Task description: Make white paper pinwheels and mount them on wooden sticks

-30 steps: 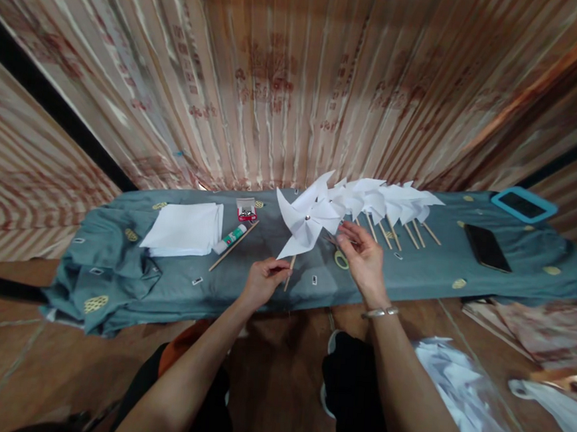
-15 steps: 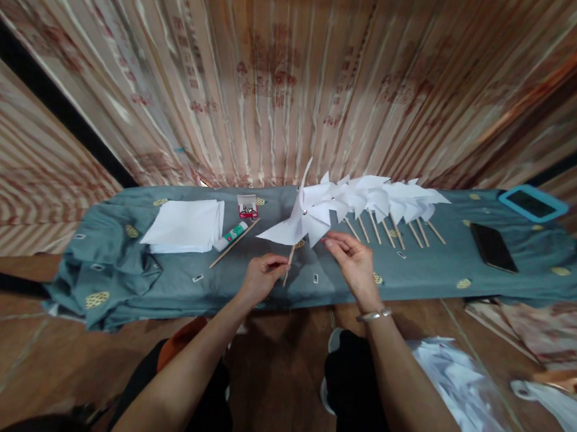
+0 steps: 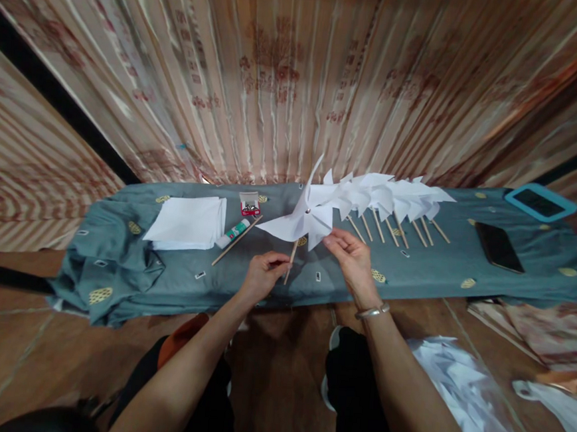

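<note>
head view: no readable writing anywhere. the small red-and-white box (image 3: 250,204) and the glue stick (image 3: 232,231) carry labels, but too small to make out. curtain (image 3: 289,76) behind has a faded reddish print, not legible.

on the grey-green cloth (image 3: 114,275): stack of white paper sheets (image 3: 186,222) at left, glue stick just beside it, a loose wooden stick (image 3: 236,240) lying diagonal and touching the glue stick, red-and-white box behind those. right of centre, a row of finished white pinwheels (image 3: 394,198) lying overlapped, sticks pointing toward the person. further right a dark phone (image 3: 498,247) flat on the cloth, and a blue-cased tablet (image 3: 541,202) at the far right edge. white paper scraps (image 3: 460,382) on the floor at lower right.

the pinwheel (image 3: 304,218) is held up over the middle of the cloth, just left of the row, its blades overlapping the nearest finished one. nothing blocks it.

left hand (image 3: 262,275): closed in a pinch on the lower part of the pinwheel's stick, forearm coming up from lower left. right hand (image 3: 352,261): fingertips pinching the lower right blade edge, wrist with a metal bracelet (image 3: 371,311), palm turned inward.
</note>
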Demonstrator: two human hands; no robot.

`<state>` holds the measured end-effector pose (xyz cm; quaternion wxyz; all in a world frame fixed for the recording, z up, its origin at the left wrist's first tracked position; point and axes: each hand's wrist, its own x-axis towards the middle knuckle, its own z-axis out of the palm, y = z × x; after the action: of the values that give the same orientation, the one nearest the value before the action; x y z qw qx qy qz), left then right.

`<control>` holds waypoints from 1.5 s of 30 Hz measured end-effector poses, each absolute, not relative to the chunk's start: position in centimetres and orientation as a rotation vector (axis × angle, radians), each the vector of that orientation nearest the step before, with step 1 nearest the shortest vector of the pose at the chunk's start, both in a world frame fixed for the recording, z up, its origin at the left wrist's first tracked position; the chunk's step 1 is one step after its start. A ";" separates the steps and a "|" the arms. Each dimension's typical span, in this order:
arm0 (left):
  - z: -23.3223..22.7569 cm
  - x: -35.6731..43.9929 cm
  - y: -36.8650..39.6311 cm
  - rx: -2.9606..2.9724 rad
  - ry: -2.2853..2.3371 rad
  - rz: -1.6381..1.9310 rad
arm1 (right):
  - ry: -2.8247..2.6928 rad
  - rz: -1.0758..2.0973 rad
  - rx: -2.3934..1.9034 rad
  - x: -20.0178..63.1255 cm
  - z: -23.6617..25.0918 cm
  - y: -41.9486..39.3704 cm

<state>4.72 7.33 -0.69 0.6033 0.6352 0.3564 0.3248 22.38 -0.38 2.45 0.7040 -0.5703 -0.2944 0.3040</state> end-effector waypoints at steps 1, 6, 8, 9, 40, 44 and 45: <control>-0.7 4.7 7.4 1.481 0.823 0.753 | -0.654 0.682 -1.268 22.3 2.5 -0.4; -0.9 4.6 7.4 1.515 0.822 0.774 | -0.614 0.742 -1.256 21.7 3.0 -0.4; -0.9 4.6 7.4 1.509 0.828 0.784 | -0.599 0.782 -1.242 21.4 3.2 -0.4; -0.9 4.6 7.4 1.506 0.830 0.786 | -0.594 0.799 -1.235 21.3 3.3 -0.4; -0.8 4.6 7.3 1.407 0.855 0.746 | -0.738 0.483 -1.373 23.9 2.3 -0.3; -0.8 4.6 7.2 1.402 0.844 0.733 | -0.817 0.523 -1.357 23.8 1.9 -0.1; -0.7 4.5 7.2 1.404 0.838 0.733 | -0.825 0.529 -1.352 23.8 1.8 0.0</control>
<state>4.55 7.20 -0.71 0.6247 0.6119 0.3653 0.3193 23.81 -0.03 1.82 0.6714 -0.6000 -0.3661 0.2349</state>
